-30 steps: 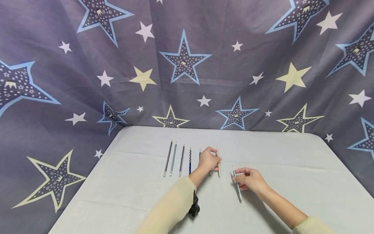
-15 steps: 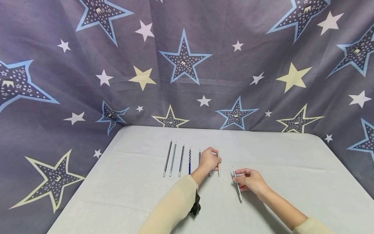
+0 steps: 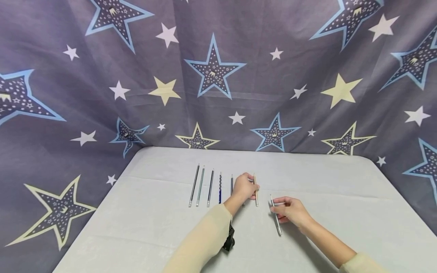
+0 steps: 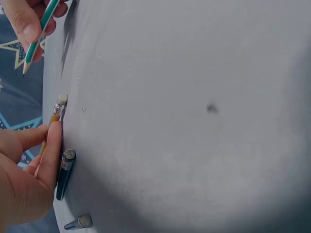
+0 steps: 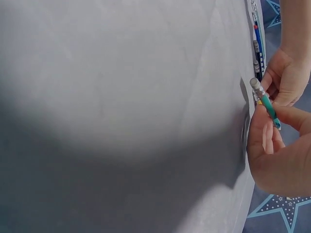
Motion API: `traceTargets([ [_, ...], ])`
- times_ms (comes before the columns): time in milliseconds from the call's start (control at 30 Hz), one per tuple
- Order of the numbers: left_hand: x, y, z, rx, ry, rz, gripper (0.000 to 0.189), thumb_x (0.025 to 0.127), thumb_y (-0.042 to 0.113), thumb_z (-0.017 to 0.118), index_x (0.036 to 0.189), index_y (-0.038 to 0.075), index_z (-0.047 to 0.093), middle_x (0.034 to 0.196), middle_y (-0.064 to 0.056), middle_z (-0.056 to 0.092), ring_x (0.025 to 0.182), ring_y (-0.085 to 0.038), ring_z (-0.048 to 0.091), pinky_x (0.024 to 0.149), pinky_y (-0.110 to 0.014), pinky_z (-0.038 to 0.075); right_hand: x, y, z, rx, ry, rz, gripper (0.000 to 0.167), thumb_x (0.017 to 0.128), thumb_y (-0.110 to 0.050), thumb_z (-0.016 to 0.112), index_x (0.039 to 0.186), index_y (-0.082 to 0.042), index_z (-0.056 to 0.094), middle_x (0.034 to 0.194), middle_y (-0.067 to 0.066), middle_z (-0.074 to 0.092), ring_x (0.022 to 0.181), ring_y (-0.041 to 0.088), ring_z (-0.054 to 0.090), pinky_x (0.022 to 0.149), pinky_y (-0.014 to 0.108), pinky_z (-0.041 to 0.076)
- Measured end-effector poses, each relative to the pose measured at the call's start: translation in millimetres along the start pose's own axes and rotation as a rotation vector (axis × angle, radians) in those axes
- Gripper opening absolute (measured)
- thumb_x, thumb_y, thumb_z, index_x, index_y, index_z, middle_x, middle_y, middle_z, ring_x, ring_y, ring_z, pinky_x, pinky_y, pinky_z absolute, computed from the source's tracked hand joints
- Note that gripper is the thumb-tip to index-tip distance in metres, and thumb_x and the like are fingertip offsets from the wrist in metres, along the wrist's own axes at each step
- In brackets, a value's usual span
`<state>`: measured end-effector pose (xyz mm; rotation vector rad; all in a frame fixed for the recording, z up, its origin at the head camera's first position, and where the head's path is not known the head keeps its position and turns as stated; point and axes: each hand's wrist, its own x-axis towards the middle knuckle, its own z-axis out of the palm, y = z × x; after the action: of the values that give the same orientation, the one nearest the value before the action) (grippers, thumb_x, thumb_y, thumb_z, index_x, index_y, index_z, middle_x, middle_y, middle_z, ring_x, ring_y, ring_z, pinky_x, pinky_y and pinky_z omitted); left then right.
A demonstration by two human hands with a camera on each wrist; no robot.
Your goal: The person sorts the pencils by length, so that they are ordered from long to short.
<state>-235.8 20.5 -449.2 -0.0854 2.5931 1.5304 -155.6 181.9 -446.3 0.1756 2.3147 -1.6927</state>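
In the head view, my left hand (image 3: 244, 189) pinches a yellow pencil (image 3: 256, 195) at the right end of a row on the table. Its eraser end (image 4: 61, 100) shows past the thumb and finger in the left wrist view. My right hand (image 3: 293, 213) holds a green pencil (image 5: 266, 103) between thumb and fingers, tilted and raised off the cloth, to the right of the row. Its sharpened tip (image 4: 25, 67) and white eraser (image 5: 255, 82) both show. A dark pencil (image 4: 66, 174) lies beside the left hand, mostly hidden by that hand in the head view.
Several pencils lie roughly parallel to the left, among them a black one (image 3: 194, 185), a greenish one (image 3: 200, 186), and a blue patterned one (image 3: 220, 189). They rest on a pale grey tablecloth (image 3: 136, 223). A star-printed curtain (image 3: 218, 106) stands behind the table. A black wrist camera (image 3: 229, 239) sits on the left sleeve.
Both hands keep their hold on the same pencils and barely move. The head view has shifted slightly, and the lower end of the yellow pencil has tilted a little to the right.
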Motion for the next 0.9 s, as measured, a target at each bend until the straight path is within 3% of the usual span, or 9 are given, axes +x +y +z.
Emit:
traceTargets([
  [900,2.5,-3.4,5.0,0.164,0.019,0.04,0.029,0.079,0.006,0.073,0.103,0.0,0.059,0.078,-0.008,0.06,0.039,-0.005,0.05,0.038,-0.016,0.049,20.3,-16,-11,0.014,0.022,-0.018,0.046,0.083,-0.012,0.066,0.122,0.009,0.052,0.076,0.001,0.059,0.065,0.011,0.058,0.062,0.027,0.059],
])
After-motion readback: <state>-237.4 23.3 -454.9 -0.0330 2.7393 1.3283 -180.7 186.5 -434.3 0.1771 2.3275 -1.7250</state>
